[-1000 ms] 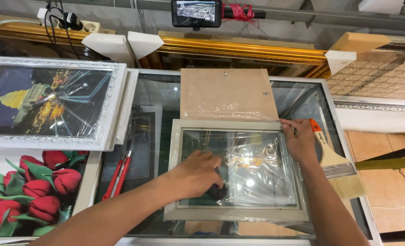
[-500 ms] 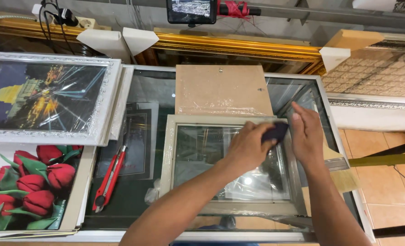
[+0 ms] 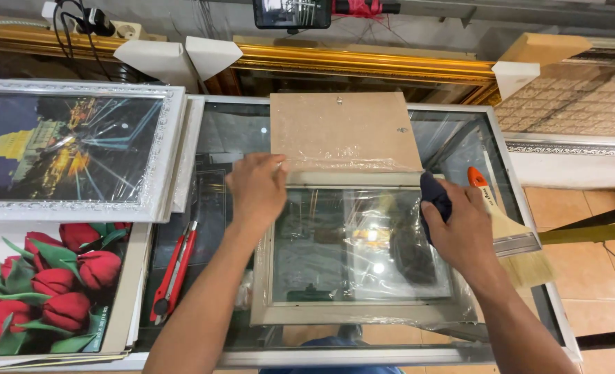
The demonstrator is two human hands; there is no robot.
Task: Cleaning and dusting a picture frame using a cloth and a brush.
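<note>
The left hand [image 3: 255,188] is lying flat and open on the picture frame's [image 3: 354,318] top-left corner, apparently pinning it so it cannot slide on the glass surface [image 3: 252,131]. The right hand [image 3: 463,232] is closing around a dark cloth [image 3: 435,196], pressing it at the frame's three o'clock edge where the glass pane [image 3: 359,242] is glaring. A brown backing board [image 3: 342,131] is lying at twelve o'clock, a paintbrush [image 3: 511,232] just beyond the right hand, and a red cutter [image 3: 174,273] at nine o'clock.
</note>
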